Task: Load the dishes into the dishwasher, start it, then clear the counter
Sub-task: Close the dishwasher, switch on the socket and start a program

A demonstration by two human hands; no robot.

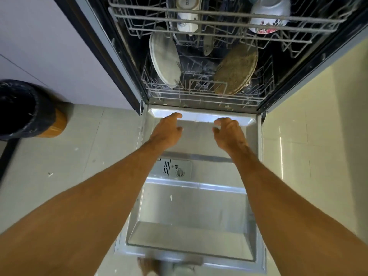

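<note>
While the stainless-steel dishwasher door lies folded down, the left hand and right hand extend over it, fingers loosely curled, gripping nothing.

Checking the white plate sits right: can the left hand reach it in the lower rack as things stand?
Probably yes. The left hand hovers open over the lowered door, just short of the lower rack. The white plate stands at the rack's left front; only the upper rack overhangs its top.

Soft daylight, door glare, wide-angle warp
</note>
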